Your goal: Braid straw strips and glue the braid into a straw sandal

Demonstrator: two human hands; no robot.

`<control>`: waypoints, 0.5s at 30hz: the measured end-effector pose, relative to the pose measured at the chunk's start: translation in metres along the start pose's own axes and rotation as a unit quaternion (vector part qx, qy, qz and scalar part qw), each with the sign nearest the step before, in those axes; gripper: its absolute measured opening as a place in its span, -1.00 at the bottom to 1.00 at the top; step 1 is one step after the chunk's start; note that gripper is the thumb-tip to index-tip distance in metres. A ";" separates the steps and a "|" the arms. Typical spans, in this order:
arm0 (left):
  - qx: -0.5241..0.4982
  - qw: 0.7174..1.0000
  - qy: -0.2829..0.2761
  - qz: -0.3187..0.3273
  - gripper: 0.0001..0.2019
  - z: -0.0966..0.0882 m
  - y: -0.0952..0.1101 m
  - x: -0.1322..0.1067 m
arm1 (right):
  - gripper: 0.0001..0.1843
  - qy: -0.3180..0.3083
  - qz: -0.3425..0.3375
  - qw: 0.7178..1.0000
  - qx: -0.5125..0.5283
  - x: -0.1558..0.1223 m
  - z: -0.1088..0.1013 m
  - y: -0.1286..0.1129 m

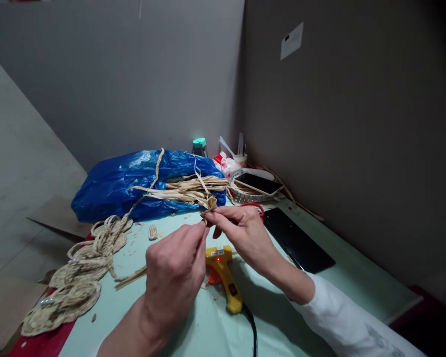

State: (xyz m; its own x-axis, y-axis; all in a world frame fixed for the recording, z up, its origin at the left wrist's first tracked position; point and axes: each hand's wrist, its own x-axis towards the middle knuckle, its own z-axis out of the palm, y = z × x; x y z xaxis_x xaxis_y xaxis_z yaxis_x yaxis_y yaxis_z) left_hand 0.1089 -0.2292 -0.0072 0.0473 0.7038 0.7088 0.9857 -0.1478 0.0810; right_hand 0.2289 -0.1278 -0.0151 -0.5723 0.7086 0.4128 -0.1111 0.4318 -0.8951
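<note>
**Straw knot pinched at centre frame**

Held the straw knot (210, 203) just above centre, nipped between thumb and fingertips of left hand (174, 272) and right hand (241, 233), both closed to narrow pinches. Trailed back into loose strips (186, 191) across the blue bag (134, 183). Seemed light, dry and papery, apt to split; best gripped close beside the knot. Worked above a glue gun (223, 277), lower centre.

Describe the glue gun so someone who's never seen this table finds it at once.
On the pale green table, find the left hand and right hand pinching straw strips. The glue gun lies on the tabletop just beneath them, a black cord trailing toward the viewer. It is the only bright yellow thing there, with a small red light glowing.
</note>
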 end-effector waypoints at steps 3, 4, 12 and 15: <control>0.122 0.987 0.039 0.100 -0.80 0.006 0.006 -0.007 | -0.67 0.004 0.019 0.998 0.067 -0.001 0.004 -0.001; 0.159 0.977 0.060 0.125 -0.80 0.009 0.008 -0.009 | -0.69 0.004 0.033 0.995 0.094 -0.001 0.006 -0.002; 0.078 0.991 0.048 0.103 -0.80 0.011 0.021 -0.006 | -0.76 0.056 0.061 0.979 0.186 0.003 0.008 0.005; -0.105 0.993 0.056 -0.017 -0.85 -0.007 0.010 0.008 | -0.70 0.048 0.038 0.983 0.173 0.004 0.006 0.005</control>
State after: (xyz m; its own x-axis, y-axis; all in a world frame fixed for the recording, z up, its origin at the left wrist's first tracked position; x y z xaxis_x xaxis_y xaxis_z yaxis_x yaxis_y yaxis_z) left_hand 0.1184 -0.2302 0.0038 -0.0152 0.6305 0.7760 0.9304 -0.2753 0.2419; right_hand 0.2217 -0.1262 -0.0190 -0.5116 0.7885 0.3414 -0.3494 0.1721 -0.9210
